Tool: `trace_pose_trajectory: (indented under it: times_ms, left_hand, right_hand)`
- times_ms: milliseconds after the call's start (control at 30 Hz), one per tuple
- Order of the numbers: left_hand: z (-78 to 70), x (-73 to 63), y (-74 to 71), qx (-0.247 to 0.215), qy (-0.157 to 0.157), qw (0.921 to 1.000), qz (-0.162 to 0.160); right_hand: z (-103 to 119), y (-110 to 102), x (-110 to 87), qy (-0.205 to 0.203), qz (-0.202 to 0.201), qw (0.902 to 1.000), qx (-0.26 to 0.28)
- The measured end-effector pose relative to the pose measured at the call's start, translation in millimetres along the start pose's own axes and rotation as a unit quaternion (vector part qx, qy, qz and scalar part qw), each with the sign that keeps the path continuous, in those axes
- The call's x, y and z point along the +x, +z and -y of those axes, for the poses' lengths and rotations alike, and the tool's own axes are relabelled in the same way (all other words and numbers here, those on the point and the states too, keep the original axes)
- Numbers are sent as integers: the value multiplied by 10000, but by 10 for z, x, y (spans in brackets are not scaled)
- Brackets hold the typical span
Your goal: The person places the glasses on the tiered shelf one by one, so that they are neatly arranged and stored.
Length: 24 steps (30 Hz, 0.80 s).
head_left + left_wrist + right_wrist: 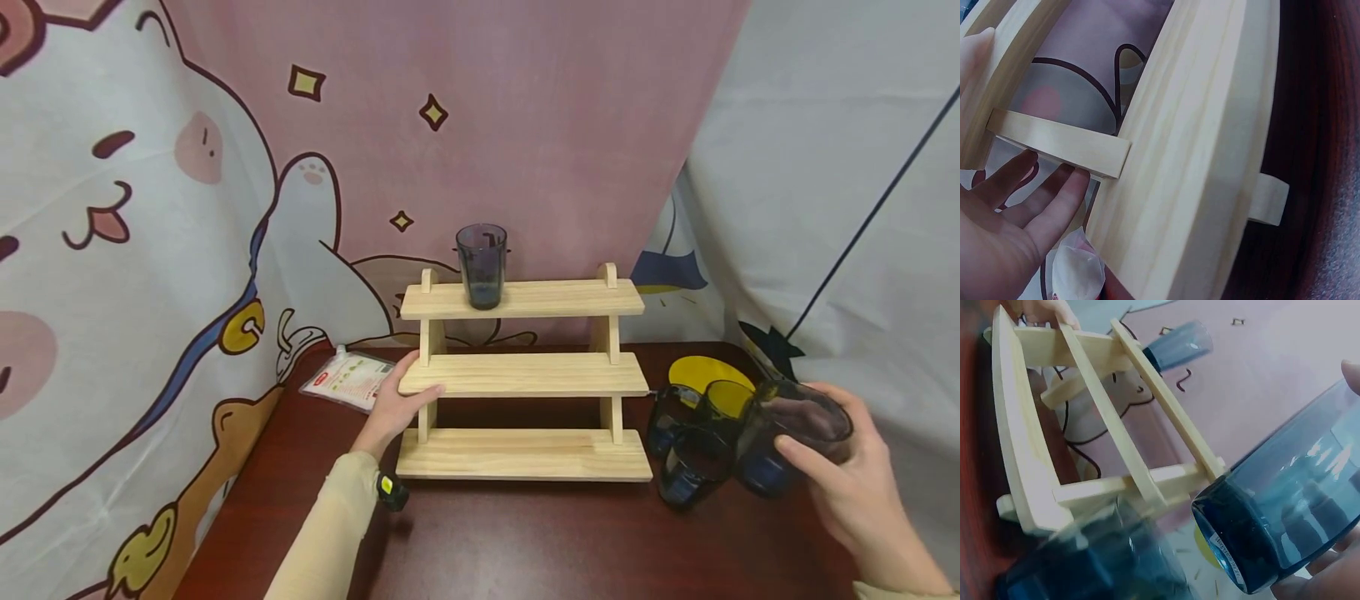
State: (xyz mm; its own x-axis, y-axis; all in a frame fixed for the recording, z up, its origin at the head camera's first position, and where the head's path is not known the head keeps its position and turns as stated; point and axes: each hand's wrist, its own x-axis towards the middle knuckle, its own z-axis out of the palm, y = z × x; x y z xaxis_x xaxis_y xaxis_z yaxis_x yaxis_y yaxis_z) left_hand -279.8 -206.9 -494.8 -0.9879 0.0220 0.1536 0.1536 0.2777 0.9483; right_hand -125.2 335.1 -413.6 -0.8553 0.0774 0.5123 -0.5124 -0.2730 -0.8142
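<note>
While left hand (392, 402) grips wooden rack (525, 375), right hand (858, 483) holds glass (765, 437) right of it; loading, apparently; next needs rackward lift.

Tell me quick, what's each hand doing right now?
Left hand: holding the wooden shelf at one end of its middle board.
Right hand: holding a dark blue drinking glass, tilted.

Your cream-sleeved left arm (322, 529) is stretched forward, bare left hand (393, 402) gripping, thumb apart; your bare right hand (857, 475) also grips.
</note>
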Motion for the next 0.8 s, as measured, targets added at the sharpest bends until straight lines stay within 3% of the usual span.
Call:
trace_pose_trajectory:
  times_ms: [167,467,567,800]
  left_hand:
    - [16,-4,-2,22,-38,10000,25]
    - [14,0,-7,84,-35,10000,31]
    - [5,2,-13,69,-42,10000,28]
    - [-6,5,-12,75,-58,9999,55]
  right_hand:
    - [-21,176,124,-112,270,9996,23]
    - [-97,490,314,89,175,9967,-789]
    - [-126,577,392,174,301,9930,-1127]
    - [-217,771,603,234,528,9893,-1337]
